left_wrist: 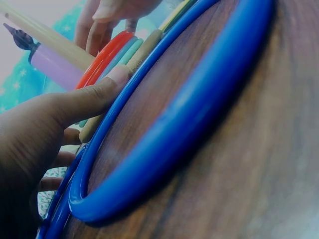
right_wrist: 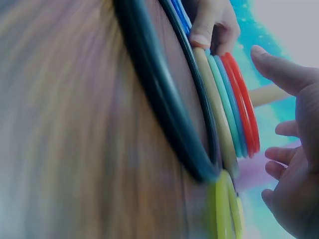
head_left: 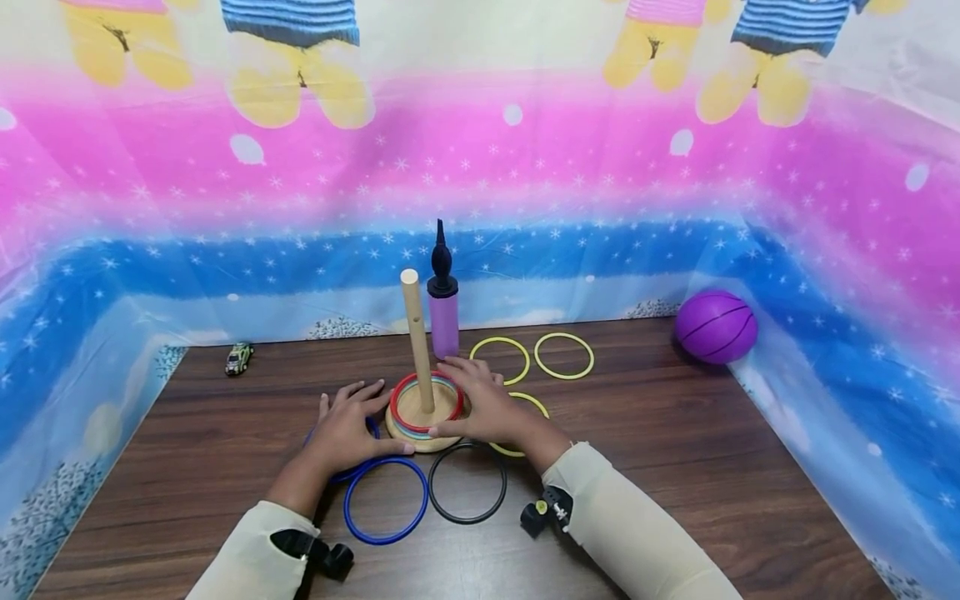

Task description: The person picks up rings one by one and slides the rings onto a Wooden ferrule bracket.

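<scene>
A wooden peg (head_left: 419, 342) stands upright on a round wooden base (head_left: 423, 446). Red rings (head_left: 393, 400) lie on top of blue and teal rings (right_wrist: 225, 99) around it. My left hand (head_left: 348, 433) rests at the base's left side, fingers spread, its thumb touching the rim of the base (left_wrist: 144, 52) in the left wrist view. On the other side, my right hand (head_left: 483, 404) curves beside the stack with nothing in it; the right wrist view shows thumb and fingers of that hand (right_wrist: 304, 144) apart from the red rings (right_wrist: 244, 104).
Blue rings (head_left: 386, 541) and a black ring (head_left: 468, 522) lie in front of the base, yellow rings (head_left: 564, 377) to its right. A purple pump (head_left: 445, 325) stands behind the peg. A toy car (head_left: 239, 358) sits far left, a purple ball (head_left: 716, 327) far right.
</scene>
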### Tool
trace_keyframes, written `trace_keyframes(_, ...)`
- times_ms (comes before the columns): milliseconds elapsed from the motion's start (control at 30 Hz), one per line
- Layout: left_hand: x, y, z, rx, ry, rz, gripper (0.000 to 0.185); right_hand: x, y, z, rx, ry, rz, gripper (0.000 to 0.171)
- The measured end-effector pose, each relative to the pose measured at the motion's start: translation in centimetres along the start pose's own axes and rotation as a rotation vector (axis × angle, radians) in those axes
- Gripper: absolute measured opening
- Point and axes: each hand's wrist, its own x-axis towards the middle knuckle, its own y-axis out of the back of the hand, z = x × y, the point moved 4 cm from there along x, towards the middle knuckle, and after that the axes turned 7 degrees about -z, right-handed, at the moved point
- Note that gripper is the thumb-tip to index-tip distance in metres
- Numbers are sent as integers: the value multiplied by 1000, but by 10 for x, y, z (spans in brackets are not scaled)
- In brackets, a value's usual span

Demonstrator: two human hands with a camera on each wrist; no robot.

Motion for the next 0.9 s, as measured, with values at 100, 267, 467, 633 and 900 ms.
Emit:
trace_keyframes(100, 0, 0, 1, -8, -1, 1, 107, -6, 6, 6, 4, 3, 19, 99)
trace_keyframes(267, 0, -2, 0, -25, -10, 0, 108, -13, 16, 19, 13, -4, 42, 96)
trace_keyframes(467, 0, -2, -2, -31, -9, 5, 107, -21, 25, 34, -10, -40, 64, 94)
trace_keyframes(633, 1, -1, -1, -31, -17, 12, 107, -27, 34, 44, -17, -49, 77, 93)
trace_keyframes(900, 0, 0, -2, -30, -8, 8, 107, -38, 45, 63, -9, -53, 114, 86)
